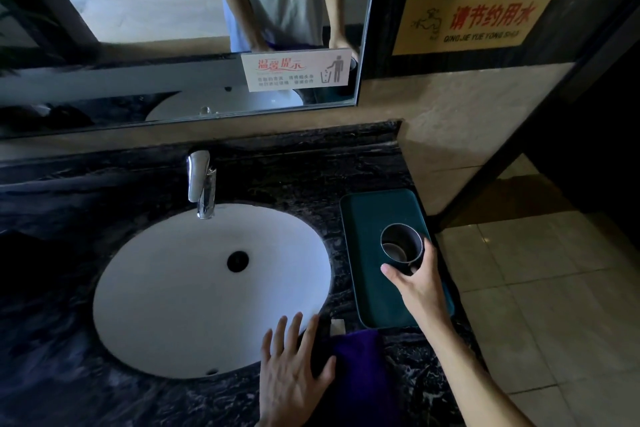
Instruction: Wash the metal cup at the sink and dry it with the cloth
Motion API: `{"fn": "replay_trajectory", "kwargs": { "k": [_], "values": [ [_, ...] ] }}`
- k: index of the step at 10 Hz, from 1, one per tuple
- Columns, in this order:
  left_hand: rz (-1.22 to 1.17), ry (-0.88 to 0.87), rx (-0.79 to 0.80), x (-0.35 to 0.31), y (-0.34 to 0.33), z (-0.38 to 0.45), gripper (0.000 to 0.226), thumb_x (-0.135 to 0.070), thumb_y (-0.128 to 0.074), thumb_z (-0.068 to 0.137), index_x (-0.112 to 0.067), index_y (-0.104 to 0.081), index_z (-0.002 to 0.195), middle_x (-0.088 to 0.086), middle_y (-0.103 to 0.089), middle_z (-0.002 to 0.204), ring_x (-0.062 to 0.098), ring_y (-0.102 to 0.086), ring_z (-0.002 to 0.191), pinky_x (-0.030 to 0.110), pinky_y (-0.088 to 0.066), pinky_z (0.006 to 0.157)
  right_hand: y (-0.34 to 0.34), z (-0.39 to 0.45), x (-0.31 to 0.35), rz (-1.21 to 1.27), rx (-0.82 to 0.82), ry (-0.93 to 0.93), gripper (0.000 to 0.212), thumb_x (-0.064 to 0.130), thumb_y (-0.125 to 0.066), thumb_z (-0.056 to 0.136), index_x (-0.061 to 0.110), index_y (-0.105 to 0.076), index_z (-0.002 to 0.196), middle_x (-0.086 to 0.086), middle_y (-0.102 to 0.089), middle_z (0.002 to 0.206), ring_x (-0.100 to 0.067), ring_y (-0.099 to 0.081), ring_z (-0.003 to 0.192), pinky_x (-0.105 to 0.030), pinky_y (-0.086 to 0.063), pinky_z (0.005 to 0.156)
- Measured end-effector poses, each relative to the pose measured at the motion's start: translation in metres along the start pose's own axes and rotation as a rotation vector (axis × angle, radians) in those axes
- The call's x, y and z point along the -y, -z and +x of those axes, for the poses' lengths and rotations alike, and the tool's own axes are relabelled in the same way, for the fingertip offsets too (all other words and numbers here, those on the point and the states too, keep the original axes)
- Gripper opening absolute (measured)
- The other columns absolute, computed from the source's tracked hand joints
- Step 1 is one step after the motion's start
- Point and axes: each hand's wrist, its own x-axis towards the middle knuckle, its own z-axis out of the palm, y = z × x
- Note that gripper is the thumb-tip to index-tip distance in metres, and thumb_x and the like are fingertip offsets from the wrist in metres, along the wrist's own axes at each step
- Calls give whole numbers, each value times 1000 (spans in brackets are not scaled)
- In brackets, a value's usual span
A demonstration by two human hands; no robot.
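The metal cup [401,245] stands upright on a dark green tray [367,218] to the right of the sink, and my right hand [417,282] is wrapped around its near side. A purple cloth [360,367] lies on the dark marble counter at the front, between the basin and the tray. My left hand [292,367] rests flat with fingers spread at the cloth's left edge, overlapping the rim of the white oval basin [166,291]. A chrome faucet [202,184] stands behind the basin, with no water running.
A mirror [138,28] with a white notice sticker hangs above the black marble counter [69,218]. A yellow sign sits on the wall at the right. The counter ends just right of the tray, with tiled floor [554,288] below.
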Motion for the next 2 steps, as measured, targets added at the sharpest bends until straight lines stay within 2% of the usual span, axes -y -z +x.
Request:
{"fn": "replay_trajectory", "kwargs": {
  "k": [1,2],
  "values": [
    [5,-4,-31,2,-1,-1,78,-68,-57,78,-22,-69,139,11,-71,139,39,-67,129,60,-54,103,2,-10,0,42,4,-51,101,19,-85,83,15,-20,160,-10,-27,167,-30,-33,150,-52,-32,122],
    [-18,-3,-113,2,-4,-1,81,-71,-51,82,-23,-63,146,13,-66,146,39,-62,135,61,-51,106,2,-29,1,31,-150,20,90,23,-82,85,14,-29,157,-13,-35,161,-29,-37,148,-38,-33,118]
  ]
}}
